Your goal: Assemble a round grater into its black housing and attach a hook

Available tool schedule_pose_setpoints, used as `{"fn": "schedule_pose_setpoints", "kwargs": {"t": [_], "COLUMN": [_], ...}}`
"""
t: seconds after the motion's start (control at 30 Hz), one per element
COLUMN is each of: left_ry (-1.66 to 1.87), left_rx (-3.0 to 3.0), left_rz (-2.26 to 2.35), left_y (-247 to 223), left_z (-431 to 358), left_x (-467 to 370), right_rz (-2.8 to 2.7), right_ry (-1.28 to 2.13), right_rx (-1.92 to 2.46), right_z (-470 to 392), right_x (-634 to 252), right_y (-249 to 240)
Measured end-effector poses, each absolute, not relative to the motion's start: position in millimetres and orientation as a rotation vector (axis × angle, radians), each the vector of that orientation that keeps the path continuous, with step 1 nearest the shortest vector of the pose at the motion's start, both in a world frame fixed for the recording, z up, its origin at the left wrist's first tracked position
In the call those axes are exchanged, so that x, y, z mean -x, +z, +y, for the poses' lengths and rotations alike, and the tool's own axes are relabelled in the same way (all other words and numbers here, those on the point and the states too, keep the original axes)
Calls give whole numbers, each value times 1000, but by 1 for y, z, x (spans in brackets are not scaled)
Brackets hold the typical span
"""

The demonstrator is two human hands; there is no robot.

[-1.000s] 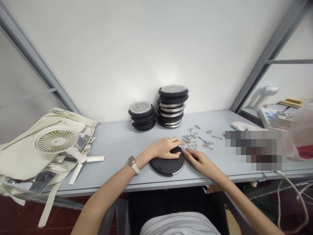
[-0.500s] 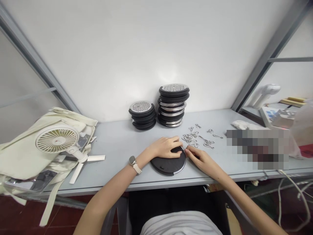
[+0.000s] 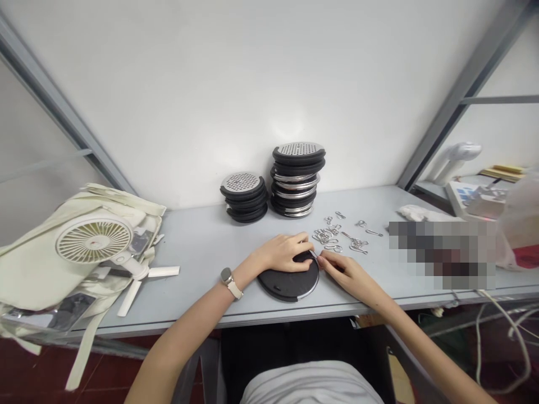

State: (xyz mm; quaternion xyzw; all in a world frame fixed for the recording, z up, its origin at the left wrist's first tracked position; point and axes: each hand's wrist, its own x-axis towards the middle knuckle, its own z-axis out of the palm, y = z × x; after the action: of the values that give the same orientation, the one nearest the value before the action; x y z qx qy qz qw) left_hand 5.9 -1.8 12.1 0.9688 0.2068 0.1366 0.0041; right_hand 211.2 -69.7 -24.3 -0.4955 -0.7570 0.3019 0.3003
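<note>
A black round disc (image 3: 286, 285) with a partly bare silvery rim lies flat near the table's front edge. My left hand (image 3: 284, 253) rests over its far part, with thumb and fingers bent around it and holding it down. At the disc's far right edge, my right hand (image 3: 339, 267) pinches a thin metal clip (image 3: 314, 255), mostly hidden by the fingertips. Several loose wire clips (image 3: 326, 235) lie just beyond my hands, with more clips (image 3: 357, 245) a little to the right.
Two stacks of similar discs stand by the wall: a shorter stack (image 3: 245, 197) and a taller stack (image 3: 297, 185), both topped with perforated metal. On the left, a white fan (image 3: 95, 241) lies on a cream bag (image 3: 37, 252). A plastic bag (image 3: 524, 219) is at the right.
The view has shifted very slightly. Both hands keep the same hold on the disc and at its edge; nothing else has visibly moved.
</note>
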Motion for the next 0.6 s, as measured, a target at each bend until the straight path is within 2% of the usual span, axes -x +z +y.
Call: {"fn": "schedule_pose_setpoints", "kwargs": {"t": [0.6], "left_ry": [439], "left_rx": [-2928], "left_rz": [638], "left_y": [10], "left_z": [-2], "left_x": [-7], "right_rz": [-1962], "right_ry": [785], "right_rx": [1326], "right_z": [-70], "right_x": [-212], "right_y": [-25]}}
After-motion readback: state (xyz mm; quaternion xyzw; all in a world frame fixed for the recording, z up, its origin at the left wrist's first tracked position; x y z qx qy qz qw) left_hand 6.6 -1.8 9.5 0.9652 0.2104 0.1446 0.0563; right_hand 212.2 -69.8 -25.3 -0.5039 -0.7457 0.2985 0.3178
